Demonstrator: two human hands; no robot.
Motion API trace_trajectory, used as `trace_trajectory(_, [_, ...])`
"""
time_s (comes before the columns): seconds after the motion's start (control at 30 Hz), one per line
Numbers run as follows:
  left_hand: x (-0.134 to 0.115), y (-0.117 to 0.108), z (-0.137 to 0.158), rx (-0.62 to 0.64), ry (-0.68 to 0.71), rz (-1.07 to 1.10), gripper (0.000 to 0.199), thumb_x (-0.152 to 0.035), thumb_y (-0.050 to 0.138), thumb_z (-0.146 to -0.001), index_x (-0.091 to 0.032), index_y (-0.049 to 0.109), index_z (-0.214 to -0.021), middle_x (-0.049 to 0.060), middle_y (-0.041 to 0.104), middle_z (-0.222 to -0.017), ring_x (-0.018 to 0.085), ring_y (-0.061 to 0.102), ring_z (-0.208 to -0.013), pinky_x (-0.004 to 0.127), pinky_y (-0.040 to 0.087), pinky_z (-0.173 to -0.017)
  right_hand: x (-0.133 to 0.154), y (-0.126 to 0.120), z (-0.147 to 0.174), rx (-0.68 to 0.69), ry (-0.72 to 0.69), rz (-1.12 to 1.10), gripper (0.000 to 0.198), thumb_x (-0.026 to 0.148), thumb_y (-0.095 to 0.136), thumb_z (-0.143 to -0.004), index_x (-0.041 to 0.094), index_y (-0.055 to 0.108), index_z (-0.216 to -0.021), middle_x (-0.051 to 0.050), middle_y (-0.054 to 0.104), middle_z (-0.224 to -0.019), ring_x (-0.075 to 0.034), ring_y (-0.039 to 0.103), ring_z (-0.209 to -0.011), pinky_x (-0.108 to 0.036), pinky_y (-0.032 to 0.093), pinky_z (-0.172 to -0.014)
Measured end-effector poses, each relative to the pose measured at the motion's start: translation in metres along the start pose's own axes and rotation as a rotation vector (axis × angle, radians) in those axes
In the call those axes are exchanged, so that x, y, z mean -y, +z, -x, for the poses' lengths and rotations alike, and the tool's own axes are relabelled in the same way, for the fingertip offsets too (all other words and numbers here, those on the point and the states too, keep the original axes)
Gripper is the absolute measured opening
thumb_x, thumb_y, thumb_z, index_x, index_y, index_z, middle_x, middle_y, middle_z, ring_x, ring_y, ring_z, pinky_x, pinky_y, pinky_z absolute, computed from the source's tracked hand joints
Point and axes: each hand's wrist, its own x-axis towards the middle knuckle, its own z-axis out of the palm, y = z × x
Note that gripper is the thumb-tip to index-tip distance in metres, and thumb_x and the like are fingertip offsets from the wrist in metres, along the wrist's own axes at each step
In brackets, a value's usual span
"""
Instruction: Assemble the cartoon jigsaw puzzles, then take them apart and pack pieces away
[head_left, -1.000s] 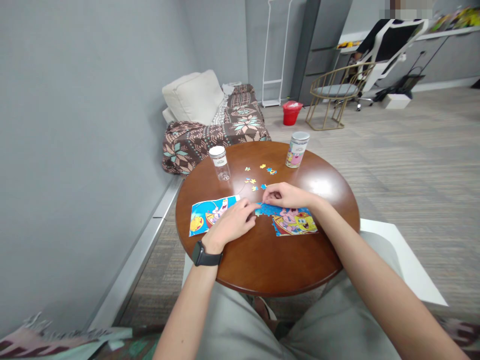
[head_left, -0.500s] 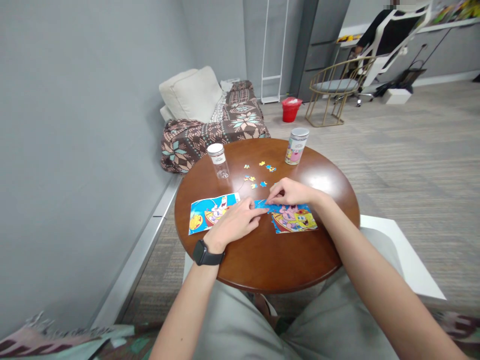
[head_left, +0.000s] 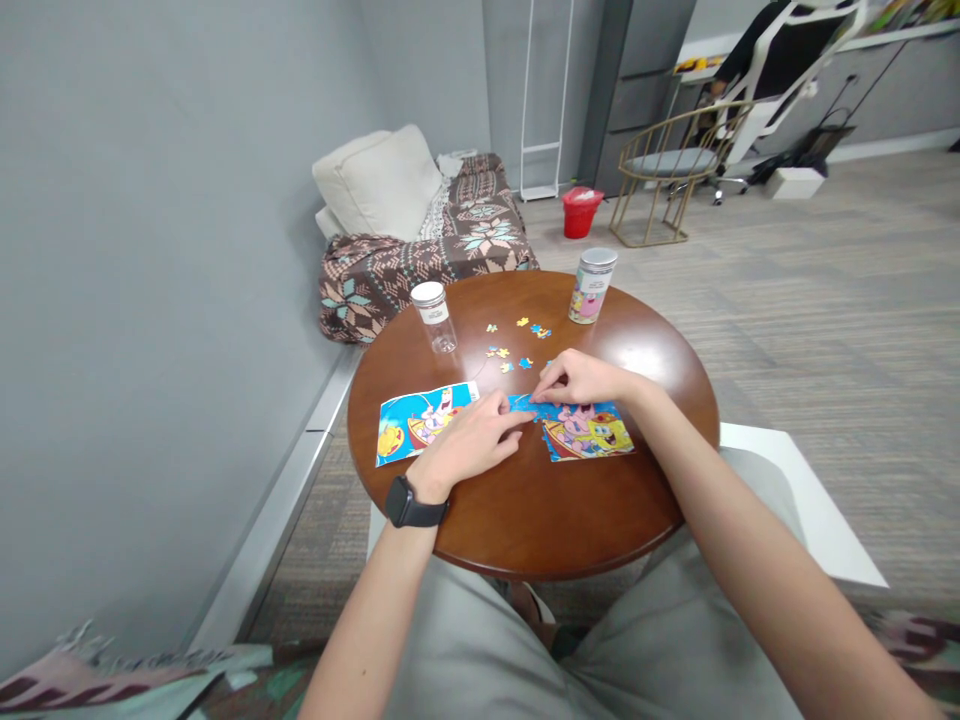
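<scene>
The part-built puzzle (head_left: 589,438) lies on the tabletop (head_left: 517,515), long axis left to right, picture-top pointing away from the sitter (head_left: 465,640). The right hand (head_left: 581,378) has fingertips pressed together at its far edge, on what I can't tell; the left hand (head_left: 474,440) is loosely spread.

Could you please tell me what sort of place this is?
Probably an office lounge corner: a pale cushion and patterned blanket, a round table and, farther back, a wheeled office chair.
</scene>
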Motion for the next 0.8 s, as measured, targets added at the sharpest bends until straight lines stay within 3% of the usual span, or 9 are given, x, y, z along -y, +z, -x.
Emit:
trace_trajectory(0.2, [-0.0004, 0.0008, -0.0008, 0.007, 0.001, 0.016, 0.040, -0.024, 0.047, -0.094, -0.029, 0.059, -0.131, 0.004, 0.049, -0.098, 0.017, 0.050, -0.089, 0.031, 0.045, -0.084, 0.0009, 0.0002, -0.0004, -0.025, 0.010, 0.026, 0.023, 0.030, 0.060, -0.076, 0.016, 0.079, -0.074, -0.003, 0.073, -0.069, -0.013, 0.058, -0.059, -0.025, 0.044, -0.058])
trace_trajectory(0.4, [-0.0025, -0.0015, -0.0008, 0.024, -0.007, 0.038, 0.040, -0.025, 0.046, -0.094, -0.027, 0.058, -0.132, 0.005, 0.050, -0.100, 0.018, 0.051, -0.092, 0.033, 0.045, -0.086, 0.0053, -0.0004, 0.0008, -0.018, -0.014, 0.042, 0.045, 0.047, 0.055, -0.083, 0.015, 0.062, -0.052, 0.000, 0.054, -0.050, -0.010, 0.041, -0.052, -0.025, 0.034, -0.052])
trace_trajectory(0.8, [-0.0034, -0.0016, -0.0012, 0.022, -0.001, -0.033, 0.041, -0.025, 0.045, -0.095, -0.027, 0.055, -0.135, 0.005, 0.051, -0.101, 0.018, 0.051, -0.090, 0.032, 0.044, -0.084, 0.0015, -0.0009, -0.0004, 0.028, -0.038, 0.055, 0.044, 0.043, 0.055, -0.081, 0.016, 0.053, -0.046, 0.001, 0.049, -0.050, -0.009, 0.038, -0.051, -0.026, 0.033, -0.053])
